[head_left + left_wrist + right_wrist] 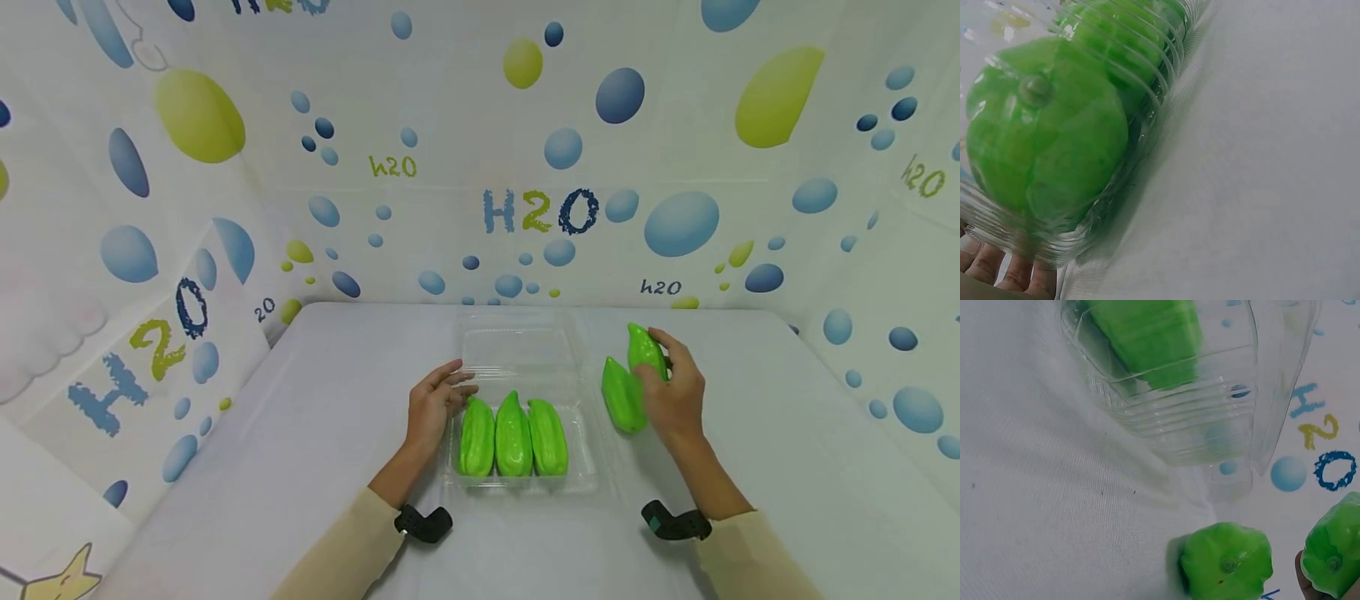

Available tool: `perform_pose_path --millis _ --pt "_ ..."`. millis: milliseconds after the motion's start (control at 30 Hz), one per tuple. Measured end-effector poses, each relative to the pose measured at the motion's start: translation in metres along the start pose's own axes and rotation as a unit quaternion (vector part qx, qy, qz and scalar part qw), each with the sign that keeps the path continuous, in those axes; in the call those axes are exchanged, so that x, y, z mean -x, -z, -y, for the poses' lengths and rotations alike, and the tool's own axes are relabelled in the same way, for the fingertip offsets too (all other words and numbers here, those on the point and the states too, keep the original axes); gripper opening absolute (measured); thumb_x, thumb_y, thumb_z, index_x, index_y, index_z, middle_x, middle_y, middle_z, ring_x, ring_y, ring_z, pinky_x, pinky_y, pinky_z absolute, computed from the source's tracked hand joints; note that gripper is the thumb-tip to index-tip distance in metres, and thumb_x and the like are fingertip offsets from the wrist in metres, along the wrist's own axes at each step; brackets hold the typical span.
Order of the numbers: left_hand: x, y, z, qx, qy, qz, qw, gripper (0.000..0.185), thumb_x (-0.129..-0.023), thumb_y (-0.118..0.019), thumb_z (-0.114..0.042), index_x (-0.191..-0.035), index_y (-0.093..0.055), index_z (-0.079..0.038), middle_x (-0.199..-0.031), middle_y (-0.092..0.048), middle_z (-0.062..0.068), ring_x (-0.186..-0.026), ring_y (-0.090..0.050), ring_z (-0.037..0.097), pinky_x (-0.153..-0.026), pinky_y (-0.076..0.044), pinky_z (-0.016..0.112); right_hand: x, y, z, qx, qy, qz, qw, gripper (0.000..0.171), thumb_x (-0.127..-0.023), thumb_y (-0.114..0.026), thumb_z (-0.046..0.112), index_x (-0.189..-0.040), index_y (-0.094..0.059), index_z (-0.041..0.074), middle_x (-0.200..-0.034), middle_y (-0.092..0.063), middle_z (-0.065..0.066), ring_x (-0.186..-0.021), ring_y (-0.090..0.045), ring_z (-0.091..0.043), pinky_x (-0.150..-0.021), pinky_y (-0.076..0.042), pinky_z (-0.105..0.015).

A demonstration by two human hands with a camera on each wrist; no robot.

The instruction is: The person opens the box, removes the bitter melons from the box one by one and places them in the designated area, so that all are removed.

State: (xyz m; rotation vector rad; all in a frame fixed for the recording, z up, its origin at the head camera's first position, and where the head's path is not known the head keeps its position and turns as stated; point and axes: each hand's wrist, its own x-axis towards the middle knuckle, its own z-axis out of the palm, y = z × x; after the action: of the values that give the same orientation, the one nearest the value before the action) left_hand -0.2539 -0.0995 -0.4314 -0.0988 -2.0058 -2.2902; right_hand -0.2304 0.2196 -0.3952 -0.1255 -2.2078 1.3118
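In the head view, a clear plastic container with its lid folded back holds three green peppers side by side. My left hand is at its left back corner, fingers loosely spread and touching the edge. Its fingers show beside the container wall in the left wrist view; the thumb is hidden. To the right of the container, my right hand grips a green pepper between thumb and fingers. Another green pepper lies on the table just left of that hand.
A white cloth covers the table. Behind it hangs a white curtain with blue and yellow-green drops and H2O lettering. Black bands sit on both wrists.
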Motion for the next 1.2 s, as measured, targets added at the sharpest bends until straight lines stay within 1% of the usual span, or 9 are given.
perform_pose_path --millis 267,400,467,633,733,933,1000,1200 --pt "0.0 0.0 0.001 0.001 0.003 0.0 1.0 0.056 -0.087 -0.042 0.01 -0.142 -0.052 0.005 -0.129 -0.064 0.027 -0.111 -0.068 0.037 -0.082 -0.055 0.028 -0.004 0.007 -0.003 -0.002 -0.029 -0.004 1.0 0.056 -0.092 -0.053 0.009 -0.147 -0.053 0.011 -0.146 -0.054 -0.007 -0.116 -0.052 -0.024 -0.089 -0.04 -0.029" --pt "0.001 0.001 0.002 -0.005 0.002 0.0 1.0 0.056 -0.087 -0.042 0.01 -0.142 -0.052 0.005 -0.129 -0.065 0.025 -0.11 -0.069 0.037 -0.083 -0.055 0.028 -0.006 0.013 -0.004 0.001 -0.042 -0.009 0.999 0.056 -0.092 -0.053 0.012 -0.149 -0.052 0.011 -0.147 -0.054 -0.008 -0.119 -0.053 -0.025 -0.087 -0.04 -0.025" --pt "0.001 0.001 0.002 -0.007 0.002 0.001 1.0 0.057 -0.087 -0.042 0.01 -0.142 -0.052 0.005 -0.129 -0.065 0.025 -0.111 -0.069 0.037 -0.084 -0.055 0.028 -0.007 0.015 -0.005 0.001 -0.047 -0.012 0.999 0.057 -0.093 -0.054 0.013 -0.149 -0.052 0.011 -0.146 -0.055 -0.009 -0.118 -0.054 -0.026 -0.084 -0.041 -0.023" --pt "0.0 0.001 0.003 -0.007 0.001 0.002 1.0 0.058 -0.086 -0.042 0.01 -0.143 -0.052 0.006 -0.129 -0.065 0.025 -0.111 -0.068 0.037 -0.084 -0.055 0.028 -0.009 0.018 -0.007 -0.002 -0.049 -0.011 0.999 0.055 -0.093 -0.055 0.014 -0.149 -0.051 0.01 -0.147 -0.055 -0.009 -0.118 -0.055 -0.029 -0.081 -0.043 -0.021" --pt "-0.001 0.001 0.002 -0.007 0.0 0.001 1.0 0.057 -0.086 -0.042 0.01 -0.143 -0.052 0.005 -0.129 -0.065 0.025 -0.111 -0.068 0.037 -0.084 -0.055 0.028 -0.011 0.018 -0.008 -0.001 -0.046 -0.007 0.999 0.055 -0.094 -0.056 0.014 -0.148 -0.05 0.009 -0.148 -0.054 -0.008 -0.121 -0.055 -0.029 -0.085 -0.045 -0.025" --pt "-0.001 0.001 0.003 -0.01 -0.004 0.001 0.9999 0.057 -0.087 -0.041 0.01 -0.143 -0.052 0.006 -0.129 -0.064 0.026 -0.111 -0.068 0.037 -0.085 -0.056 0.028 -0.012 0.018 -0.011 0.003 -0.049 0.003 0.999 0.056 -0.094 -0.057 0.011 -0.148 -0.048 0.005 -0.149 -0.052 -0.013 -0.126 -0.054 -0.033 -0.096 -0.047 -0.045" --pt "0.0 0.001 0.002 -0.011 -0.005 0.002 0.9999 0.057 -0.087 -0.041 0.01 -0.143 -0.052 0.006 -0.129 -0.064 0.026 -0.111 -0.068 0.037 -0.084 -0.056 0.028 -0.012 0.018 -0.012 0.003 -0.051 0.008 0.999 0.056 -0.094 -0.057 0.011 -0.149 -0.047 0.005 -0.148 -0.051 -0.016 -0.127 -0.054 -0.035 -0.097 -0.046 -0.048" --pt "0.0 0.001 0.002 -0.01 -0.005 0.001 0.9999 0.058 -0.085 -0.042 0.011 -0.143 -0.052 0.006 -0.129 -0.064 0.026 -0.11 -0.069 0.036 -0.083 -0.056 0.026 -0.013 0.017 -0.018 0.013 -0.062 0.017 0.998 0.057 -0.095 -0.057 0.012 -0.151 -0.046 0.006 -0.148 -0.049 -0.021 -0.127 -0.05 -0.038 -0.098 -0.044 -0.051"
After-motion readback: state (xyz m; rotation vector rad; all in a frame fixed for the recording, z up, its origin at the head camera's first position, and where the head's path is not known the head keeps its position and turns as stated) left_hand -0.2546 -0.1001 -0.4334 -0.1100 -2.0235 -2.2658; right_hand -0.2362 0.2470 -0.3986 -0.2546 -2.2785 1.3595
